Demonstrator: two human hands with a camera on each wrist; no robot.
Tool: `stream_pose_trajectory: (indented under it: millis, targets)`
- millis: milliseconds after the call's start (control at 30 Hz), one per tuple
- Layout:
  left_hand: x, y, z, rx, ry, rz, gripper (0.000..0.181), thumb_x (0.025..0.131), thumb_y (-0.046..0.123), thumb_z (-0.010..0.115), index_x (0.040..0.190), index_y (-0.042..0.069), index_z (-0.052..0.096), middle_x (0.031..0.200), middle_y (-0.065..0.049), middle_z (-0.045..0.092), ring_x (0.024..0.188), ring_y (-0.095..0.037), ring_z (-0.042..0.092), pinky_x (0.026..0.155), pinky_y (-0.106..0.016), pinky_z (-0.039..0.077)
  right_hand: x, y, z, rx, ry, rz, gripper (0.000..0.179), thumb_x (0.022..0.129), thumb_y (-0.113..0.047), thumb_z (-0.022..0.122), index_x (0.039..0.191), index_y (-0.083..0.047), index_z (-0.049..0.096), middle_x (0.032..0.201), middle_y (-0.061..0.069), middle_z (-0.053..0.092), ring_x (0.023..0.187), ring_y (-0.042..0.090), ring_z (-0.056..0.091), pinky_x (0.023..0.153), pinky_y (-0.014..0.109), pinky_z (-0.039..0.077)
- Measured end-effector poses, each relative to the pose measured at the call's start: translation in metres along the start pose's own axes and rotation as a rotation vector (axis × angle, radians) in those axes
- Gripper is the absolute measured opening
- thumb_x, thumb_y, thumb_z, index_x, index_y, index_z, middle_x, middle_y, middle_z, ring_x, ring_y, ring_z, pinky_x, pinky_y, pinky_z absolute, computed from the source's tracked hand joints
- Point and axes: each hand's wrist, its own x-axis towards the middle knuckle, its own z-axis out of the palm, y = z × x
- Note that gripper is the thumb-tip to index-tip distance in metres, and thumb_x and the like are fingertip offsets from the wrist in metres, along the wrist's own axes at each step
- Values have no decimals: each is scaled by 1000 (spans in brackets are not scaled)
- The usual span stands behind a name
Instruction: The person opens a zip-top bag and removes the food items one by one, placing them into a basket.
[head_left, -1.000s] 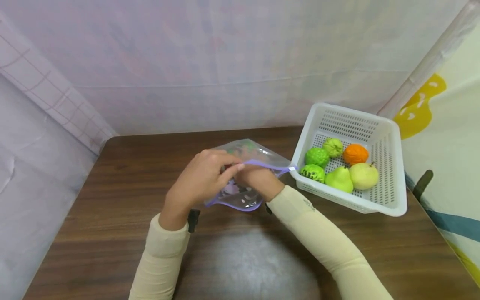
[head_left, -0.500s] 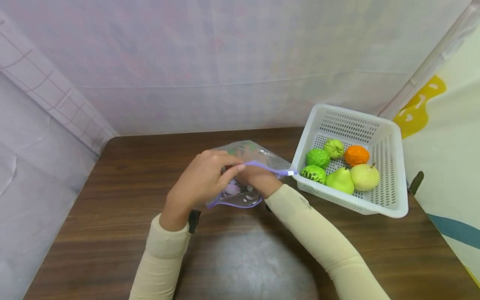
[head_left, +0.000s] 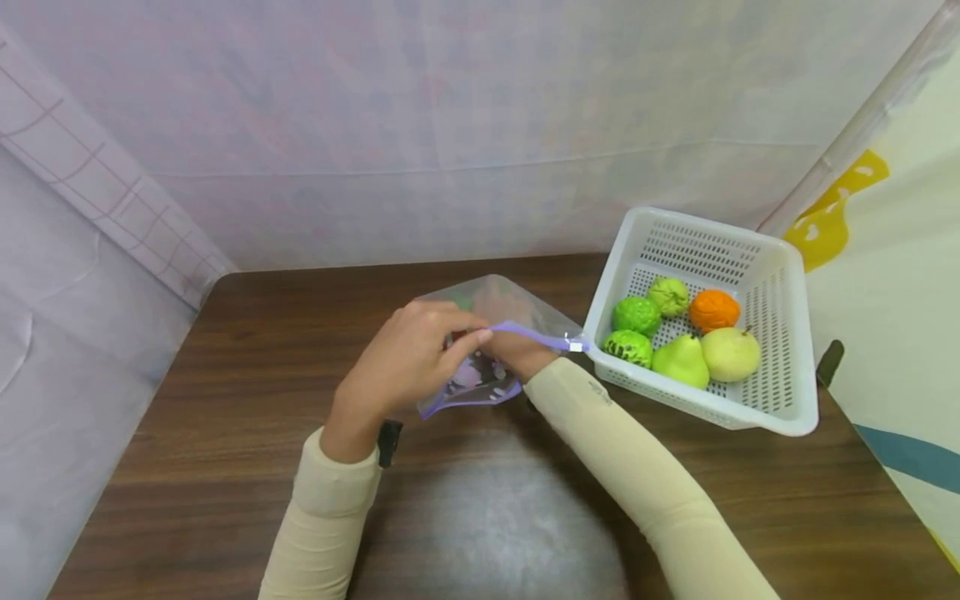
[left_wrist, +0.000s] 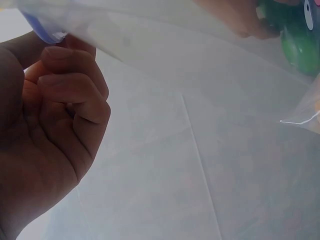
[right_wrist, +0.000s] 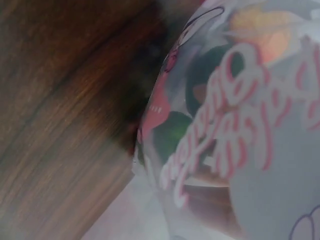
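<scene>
My left hand pinches the purple zip edge of a clear printed zip bag between thumb and finger. In the left wrist view its other fingers are curled below the rim. My right hand reaches through the bag's mouth, with its fingers inside behind the film. There, in the left wrist view, its fingertips lie right at a green rounded thing; whether they grip it I cannot tell. Through the printed film, the right wrist view shows green shapes and an orange one. A white slider sits on the zip's right end.
A white perforated basket stands to the right, close to the bag. Inside it are a green pear, a pale yellow round fruit, an orange fruit and several green ones. The brown wooden table meets a curtain behind.
My right hand has moved slightly farther into the bag. The bag's front rim has risen and drawn in, and the slider end has shifted a little left. My left hand keeps its hold.
</scene>
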Motion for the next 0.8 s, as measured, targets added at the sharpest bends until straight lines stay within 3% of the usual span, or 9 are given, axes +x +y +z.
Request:
stream_pose_trajectory:
  millis: [100, 167, 267, 333, 367, 467, 533, 733, 800]
  targets:
    - [0, 0, -1, 0, 0, -1, 21, 101, 25, 63, 105, 13, 80, 92, 4, 74, 82, -9, 66, 74, -31, 54, -1, 46, 31, 273, -89, 55, 26, 95, -30, 54, 79, -11, 63, 68, -1, 58, 62, 12, 52, 61, 24, 45]
    - [0, 1, -1, -1, -1, -3, 21, 101, 25, 63, 105, 13, 80, 93, 4, 75, 84, -9, 66, 75, -32, 55, -2, 60, 41, 311, -134, 94, 33, 98, -39, 51, 82, -12, 62, 70, -3, 57, 65, 9, 52, 66, 19, 45]
    - [0, 1, -1, 0, -4, -3, 21, 101, 25, 62, 106, 13, 80, 95, 4, 75, 86, -10, 67, 77, -33, 55, -3, 34, 22, 238, -133, 77, 27, 96, -25, 53, 79, -7, 61, 69, 2, 57, 64, 11, 51, 66, 20, 44]
    - [0, 1, -1, -1, -5, -1, 21, 101, 25, 62, 106, 13, 80, 95, 4, 75, 86, -10, 67, 78, -33, 55, -5, 6, 2, 126, -54, 31, 24, 93, -17, 55, 72, -5, 59, 64, 5, 56, 60, 10, 47, 61, 20, 42]
    - [0, 1, -1, 0, -6, 0, 22, 101, 25, 62, 106, 13, 80, 95, 4, 75, 86, -10, 67, 78, -33, 55, -6, -9, -9, 162, -52, 50, 16, 86, -10, 58, 73, -2, 60, 65, 9, 58, 60, 13, 48, 61, 22, 42]
    - [0, 1, -1, -1, -1, 5, 21, 101, 25, 63, 106, 14, 80, 95, 4, 75, 86, -10, 67, 78, -34, 55, -7, -11, -10, 161, -37, 35, 16, 85, -7, 57, 71, -1, 59, 64, 10, 57, 60, 12, 47, 60, 21, 41]
    - [0, 2, -1, -1, 2, 8, 21, 101, 25, 63, 106, 14, 80, 94, 4, 75, 86, -10, 67, 78, -33, 55, -6, -13, -11, 76, -31, 14, 15, 85, -7, 59, 71, -2, 60, 64, 9, 59, 60, 13, 48, 60, 21, 41]
    - [0, 2, -2, -3, 12, 8, 20, 100, 24, 65, 104, 14, 81, 93, 4, 76, 85, -9, 67, 76, -32, 55, 0, -23, -15, -623, 111, -179, 21, 84, -19, 68, 65, -16, 59, 58, -2, 60, 53, 12, 51, 52, 22, 35]
    - [-1, 2, -1, -3, 14, 6, 19, 100, 25, 65, 104, 14, 81, 92, 5, 75, 83, -9, 66, 75, -32, 54, 0, -25, -16, -741, 130, -217, 24, 83, -21, 69, 63, -18, 58, 56, -4, 57, 51, 11, 49, 51, 23, 37]
